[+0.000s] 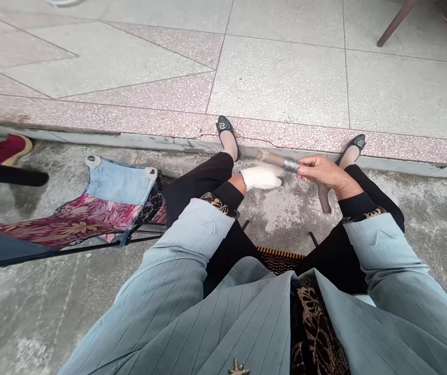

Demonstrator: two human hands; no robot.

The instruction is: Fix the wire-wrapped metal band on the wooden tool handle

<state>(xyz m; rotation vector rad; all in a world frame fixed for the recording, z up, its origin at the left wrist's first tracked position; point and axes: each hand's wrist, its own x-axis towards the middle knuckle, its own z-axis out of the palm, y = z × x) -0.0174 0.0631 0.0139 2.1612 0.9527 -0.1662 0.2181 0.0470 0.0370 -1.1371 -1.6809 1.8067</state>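
Observation:
My right hand (320,171) is bare, its thumb and fingers pinched on one end of a wire-wound stick (273,159). Silver wire (291,165) is coiled round the stick close to my fingertips, and the pale far end points left and is blurred. Just below the stick is my left hand (264,177), in a white glove. Motion smears its fingertips, so I cannot tell how they are closed or whether they touch the stick. Both hands are over the concrete between my knees.
A folding chair (90,213) with floral and denim cloth stands at my left. Beyond it is another person's red shoe (10,148). My feet rest by the raised tiled step (278,78). A woven seat (281,259) is under me. A furniture leg (395,23) shows at upper right.

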